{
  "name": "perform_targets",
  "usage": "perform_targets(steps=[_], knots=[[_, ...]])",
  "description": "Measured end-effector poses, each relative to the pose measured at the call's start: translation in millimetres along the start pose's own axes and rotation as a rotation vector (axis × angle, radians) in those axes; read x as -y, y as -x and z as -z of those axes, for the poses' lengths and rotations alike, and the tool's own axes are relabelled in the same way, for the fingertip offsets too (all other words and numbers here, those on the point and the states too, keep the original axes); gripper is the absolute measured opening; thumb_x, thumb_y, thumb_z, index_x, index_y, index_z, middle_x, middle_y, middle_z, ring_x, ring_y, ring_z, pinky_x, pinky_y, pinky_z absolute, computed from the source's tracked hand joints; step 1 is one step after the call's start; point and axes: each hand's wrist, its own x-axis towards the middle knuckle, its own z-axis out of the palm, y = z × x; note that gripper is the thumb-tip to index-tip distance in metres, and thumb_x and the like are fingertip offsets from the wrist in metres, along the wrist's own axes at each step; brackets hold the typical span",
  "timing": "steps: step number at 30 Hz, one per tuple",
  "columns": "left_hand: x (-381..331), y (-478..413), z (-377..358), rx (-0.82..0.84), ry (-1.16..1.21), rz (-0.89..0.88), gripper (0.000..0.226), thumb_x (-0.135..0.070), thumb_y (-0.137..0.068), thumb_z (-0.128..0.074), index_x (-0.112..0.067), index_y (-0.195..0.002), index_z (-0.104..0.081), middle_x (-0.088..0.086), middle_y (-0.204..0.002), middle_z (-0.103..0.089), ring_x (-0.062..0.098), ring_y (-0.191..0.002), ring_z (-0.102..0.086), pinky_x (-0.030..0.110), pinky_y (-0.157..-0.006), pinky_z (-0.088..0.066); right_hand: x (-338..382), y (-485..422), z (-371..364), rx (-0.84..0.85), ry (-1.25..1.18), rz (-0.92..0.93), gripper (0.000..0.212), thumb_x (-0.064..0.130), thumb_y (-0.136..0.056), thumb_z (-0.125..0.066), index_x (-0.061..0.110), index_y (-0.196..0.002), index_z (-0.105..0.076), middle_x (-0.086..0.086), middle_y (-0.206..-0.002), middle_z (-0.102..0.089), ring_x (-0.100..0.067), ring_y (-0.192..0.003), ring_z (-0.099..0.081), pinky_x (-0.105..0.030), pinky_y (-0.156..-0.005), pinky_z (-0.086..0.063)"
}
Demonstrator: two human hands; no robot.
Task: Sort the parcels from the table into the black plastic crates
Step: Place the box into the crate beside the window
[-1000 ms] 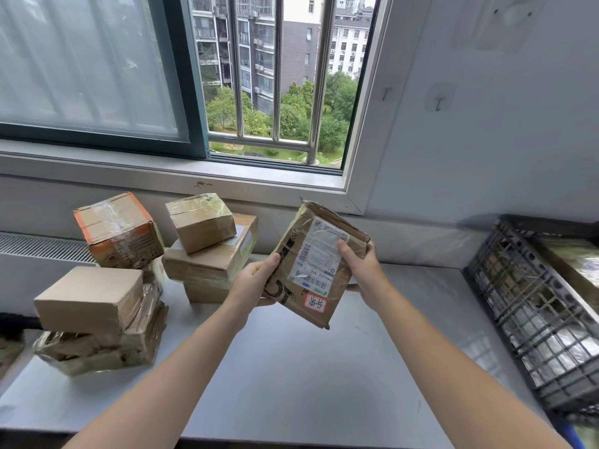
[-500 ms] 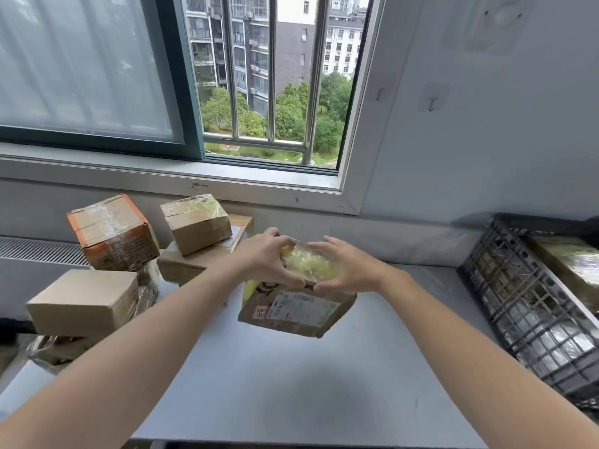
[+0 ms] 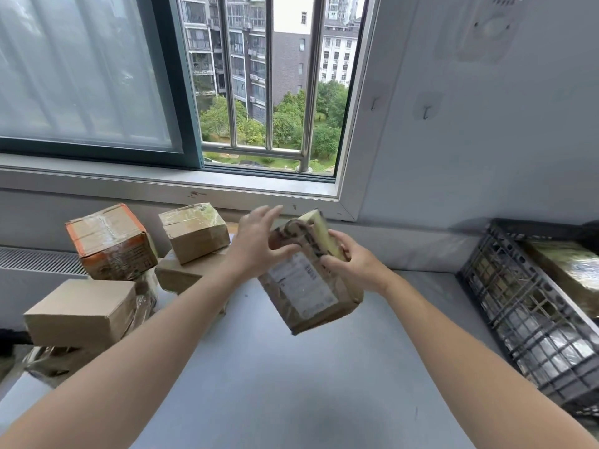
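Note:
A brown cardboard parcel point(image 3: 308, 293) with a white label hangs tilted above the middle of the grey table point(image 3: 291, 390). My right hand point(image 3: 356, 265) grips its upper right edge, fingers curled round the yellowish taped end. My left hand point(image 3: 256, 244) is at the parcel's upper left with fingers spread and the thumb touching the box. The black plastic crate point(image 3: 505, 306) stands at the table's right edge, to the right of the parcel. A tape-wrapped parcel point(image 3: 570, 267) lies inside the crate.
Stacked at the table's left are an orange-edged box point(image 3: 110, 241), a small taped box point(image 3: 194, 231), a plain brown box point(image 3: 81, 312) and a flat box point(image 3: 184, 273) beneath. The window sill and wall run along the back.
The parcel has turned from lying flat with its label facing me to standing tilted on end, and shifted right. My left hand has loosened from a grip to spread fingers.

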Motion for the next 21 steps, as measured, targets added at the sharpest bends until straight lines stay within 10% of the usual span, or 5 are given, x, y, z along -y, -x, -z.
perform_targets(steps=[6,11,17,21], knots=[[6.2,20.4,-18.9,-0.066,0.515,0.364,0.092,-0.058,-0.083,-0.069,-0.028,-0.155,-0.019,0.007,-0.155,-0.031,0.023,-0.138,-0.039,0.041,-0.11,-0.035,-3.6,5.9,1.4,-0.084,-0.375,-0.053,0.069,0.061,-0.081,-0.054,0.034,-0.143,-0.043,0.006,-0.122,-0.067,-0.006,-0.101,-0.068,-0.028,-0.078,-0.053],[-10.9,28.4,-30.8,-0.035,0.902,0.315,0.062,-0.032,-0.095,-0.064,-0.038,-0.149,-0.034,-0.014,-0.115,-0.069,-0.007,-0.092,-0.067,0.01,-0.063,-0.053,3.8,10.7,-8.1,0.015,-0.47,-0.089,0.047,0.062,-0.089,-0.04,0.037,-0.123,-0.061,0.008,-0.115,-0.072,-0.01,-0.103,-0.068,-0.036,-0.082,-0.049],[-19.4,34.0,-25.8,-0.019,1.01,0.276,0.069,-0.024,-0.097,-0.062,-0.047,-0.151,-0.026,-0.012,-0.119,-0.069,0.006,-0.108,-0.067,0.032,-0.085,-0.058,13.2,13.0,-17.5,-0.226,-0.431,-0.036,0.043,0.048,-0.104,-0.032,0.027,-0.129,-0.06,0.004,-0.121,-0.069,-0.019,-0.119,-0.06,-0.048,-0.108,-0.042],[-23.6,36.7,-25.2,-0.029,1.02,0.262,0.069,-0.021,-0.098,-0.06,-0.047,-0.152,-0.024,-0.017,-0.117,-0.07,0.004,-0.108,-0.066,0.029,-0.087,-0.057,16.4,15.7,-21.4,-0.343,-0.321,0.038,0.044,0.041,-0.107,-0.033,0.036,-0.15,-0.034,0.017,-0.128,-0.059,0.0,-0.118,-0.055,-0.021,-0.099,-0.041]])
